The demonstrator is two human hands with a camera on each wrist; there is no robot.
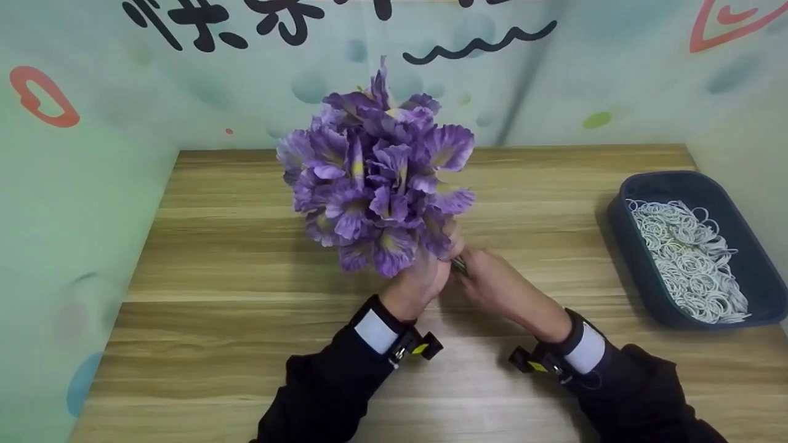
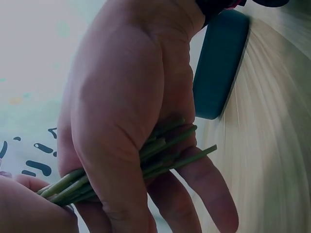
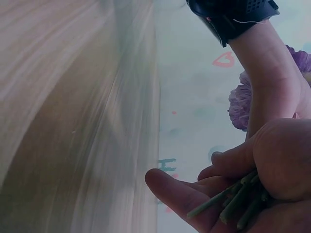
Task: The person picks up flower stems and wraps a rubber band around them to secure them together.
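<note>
A bunch of purple artificial irises [image 1: 375, 178] stands in the middle of the head view, blossoms upward. My left hand [image 1: 425, 271] grips its stems just under the blossoms, with the fingers partly hidden by petals. Lower on the same stems, my right hand [image 1: 495, 283] holds close beside the left. In the left wrist view, green stems [image 2: 194, 156] pass between the thumb and fingers of the right hand [image 2: 116, 92], their cut ends sticking out. The right wrist view shows the stem ends [image 3: 238, 201] coming out of the right hand's grasp, one finger stretched out.
A dark blue bin [image 1: 760, 264] holding many white rubber bands [image 1: 689, 264] stands on the right of the wooden table [image 1: 234, 264]. Behind the table rises a pale green printed backdrop [image 1: 246, 98], continuing along the left side.
</note>
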